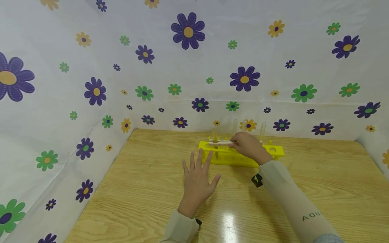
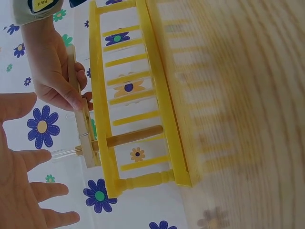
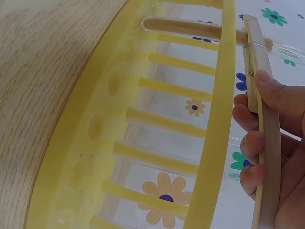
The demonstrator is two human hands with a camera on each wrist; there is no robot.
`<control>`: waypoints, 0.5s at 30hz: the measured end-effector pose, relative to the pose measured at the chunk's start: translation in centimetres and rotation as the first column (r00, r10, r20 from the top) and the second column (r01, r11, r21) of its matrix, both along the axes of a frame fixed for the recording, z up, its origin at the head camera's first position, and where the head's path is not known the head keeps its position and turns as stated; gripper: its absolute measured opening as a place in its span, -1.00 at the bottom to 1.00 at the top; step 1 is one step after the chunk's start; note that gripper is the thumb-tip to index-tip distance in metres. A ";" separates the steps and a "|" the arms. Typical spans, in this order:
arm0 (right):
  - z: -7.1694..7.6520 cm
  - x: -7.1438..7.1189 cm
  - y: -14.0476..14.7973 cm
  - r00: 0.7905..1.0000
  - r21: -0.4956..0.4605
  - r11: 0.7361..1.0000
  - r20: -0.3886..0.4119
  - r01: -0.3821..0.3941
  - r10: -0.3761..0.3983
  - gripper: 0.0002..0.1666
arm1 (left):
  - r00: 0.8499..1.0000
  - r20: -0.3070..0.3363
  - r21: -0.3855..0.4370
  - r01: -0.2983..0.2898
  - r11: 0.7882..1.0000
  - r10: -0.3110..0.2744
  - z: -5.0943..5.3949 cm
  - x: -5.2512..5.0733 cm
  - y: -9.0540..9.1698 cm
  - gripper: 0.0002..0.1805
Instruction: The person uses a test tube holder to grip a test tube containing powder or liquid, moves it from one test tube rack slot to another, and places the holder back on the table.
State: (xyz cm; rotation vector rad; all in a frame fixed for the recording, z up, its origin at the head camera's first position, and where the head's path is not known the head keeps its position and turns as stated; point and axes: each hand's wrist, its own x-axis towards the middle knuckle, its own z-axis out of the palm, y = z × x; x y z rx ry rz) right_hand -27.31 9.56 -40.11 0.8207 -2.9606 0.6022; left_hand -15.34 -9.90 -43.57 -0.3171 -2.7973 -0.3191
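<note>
My right hand (image 1: 250,145) grips a wooden test tube clamp (image 3: 269,143), its fingers curled round the handle. The clamp's end lies around a glass tube with brown liquid (image 3: 190,28), which stands in the yellow rack (image 1: 243,162) near its left end. In the left wrist view the clamp (image 2: 81,119) sits just above the rack's top bar, across the tube (image 2: 136,135). My left hand (image 1: 197,185) is spread with straight fingers in front of the rack's left end, holding nothing; in its wrist view the fingers (image 2: 47,191) are beside the tube's clear upper part.
Several clear tubes (image 1: 262,131) stand in the rack's middle and right part, partly behind my right hand. The rack rests on a wooden table (image 1: 146,182) near its back edge. A white cloth with printed flowers (image 1: 212,64) hangs behind and at the sides.
</note>
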 end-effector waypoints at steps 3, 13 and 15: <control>-0.1 0.1 0.1 1.000 -0.001 1.000 0.002 -0.005 0.005 -0.74 | 1.000 0.000 0.000 0.000 1.000 0.000 0.0 0.0 0.0 -0.19; -0.4 0.1 0.1 1.000 -0.002 1.000 0.005 -0.010 0.010 -0.74 | 1.000 0.006 -0.004 0.002 1.000 -0.002 -0.2 0.1 0.1 -0.18; -0.4 0.0 0.0 1.000 0.001 1.000 0.010 -0.008 0.008 -0.74 | 1.000 0.009 -0.007 0.001 1.000 0.000 -0.2 0.0 0.1 -0.18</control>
